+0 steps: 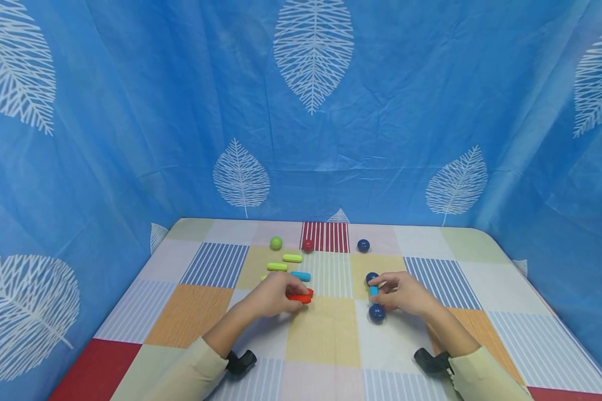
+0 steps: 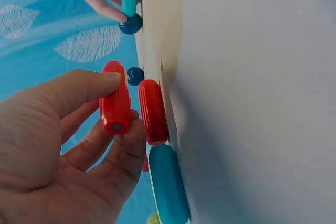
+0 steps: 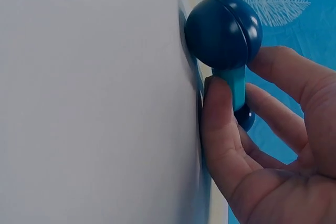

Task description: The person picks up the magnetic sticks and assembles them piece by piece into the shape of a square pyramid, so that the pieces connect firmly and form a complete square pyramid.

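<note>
In the lower middle of the head view, the left hand [image 1: 273,295] has its fingers narrowed on a red rod [image 2: 114,98], thumb against one side, while the right hand [image 1: 406,292] curls its fingers round a light blue rod [image 1: 373,291] right of centre. A near ball [image 1: 377,313] and a far ball [image 1: 372,277], both dark blue, appear to touch that rod's ends. The step in hand looks like picking up one rod on the left while steadying the ball-and-rod piece on the right; the next move probably calls for lifting the red rod cleanly and bringing it across the worktop [image 1: 326,334]. A second red rod [image 2: 153,113] lies just beside the held one, with a blue rod [image 2: 168,184] next to it, so the fingers could nudge either. Yellow-green rods [image 1: 292,258] lie beyond the left hand, one partly hidden by it; a green ball [image 1: 276,243], a red ball [image 1: 308,245] and another dark blue ball [image 1: 363,245] sit farther up the frame, out of the way.
</note>
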A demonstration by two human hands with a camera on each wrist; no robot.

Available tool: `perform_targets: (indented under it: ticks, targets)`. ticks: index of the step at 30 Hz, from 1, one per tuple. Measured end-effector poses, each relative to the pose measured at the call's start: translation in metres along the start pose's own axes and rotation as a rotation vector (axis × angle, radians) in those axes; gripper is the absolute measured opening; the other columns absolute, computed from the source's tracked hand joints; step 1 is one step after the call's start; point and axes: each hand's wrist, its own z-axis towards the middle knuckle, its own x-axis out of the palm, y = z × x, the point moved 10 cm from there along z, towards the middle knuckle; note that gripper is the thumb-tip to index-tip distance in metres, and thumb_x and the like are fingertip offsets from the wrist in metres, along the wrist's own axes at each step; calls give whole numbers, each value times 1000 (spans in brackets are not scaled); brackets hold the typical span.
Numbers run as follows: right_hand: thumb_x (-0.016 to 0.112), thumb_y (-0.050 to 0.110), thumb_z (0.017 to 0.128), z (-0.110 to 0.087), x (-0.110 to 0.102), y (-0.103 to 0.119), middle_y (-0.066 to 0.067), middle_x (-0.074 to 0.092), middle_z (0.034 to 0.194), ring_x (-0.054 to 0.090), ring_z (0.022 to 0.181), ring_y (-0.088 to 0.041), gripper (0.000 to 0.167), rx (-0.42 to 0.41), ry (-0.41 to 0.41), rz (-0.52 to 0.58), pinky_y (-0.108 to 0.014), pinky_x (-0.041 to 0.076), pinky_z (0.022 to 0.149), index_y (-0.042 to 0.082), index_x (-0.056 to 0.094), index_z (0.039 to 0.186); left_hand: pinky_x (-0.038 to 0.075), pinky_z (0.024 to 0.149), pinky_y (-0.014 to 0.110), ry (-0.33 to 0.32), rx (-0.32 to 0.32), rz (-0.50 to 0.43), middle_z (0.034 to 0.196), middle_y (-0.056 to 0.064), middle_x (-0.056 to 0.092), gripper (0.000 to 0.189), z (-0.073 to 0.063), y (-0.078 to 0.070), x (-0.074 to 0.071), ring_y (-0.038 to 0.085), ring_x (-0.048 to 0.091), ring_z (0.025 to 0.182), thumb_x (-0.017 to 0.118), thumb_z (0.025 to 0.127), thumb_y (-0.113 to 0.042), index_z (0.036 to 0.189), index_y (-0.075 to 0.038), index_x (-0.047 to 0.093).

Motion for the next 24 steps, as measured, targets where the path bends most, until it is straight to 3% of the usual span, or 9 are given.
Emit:
perform_targets:
  ticks: [15, 24]
  targets:
    - [86, 19, 83, -1, -1, -3, -12, 65, 104, 70, 80, -18, 50, 21, -1, 53, -34, 62, 72, -1, 70, 126, 56, 81, 25, -23, 3, -83, 97, -6, 75, 19, 15, -2, 5, 6, 64, 85, 83, 85, -11, 103, -17, 80]
    - [87, 21, 81, 2, -3, -7, -12, 65, 104, 71, 82, -19, 51, 29, -4, 58, -33, 63, 72, 1, 70, 125, 56, 86, 26, -16, 5, -135, 99, -7, 73, 22, 38, -9, 12, 6, 63, 88, 83, 84, -9, 104, -18, 78]
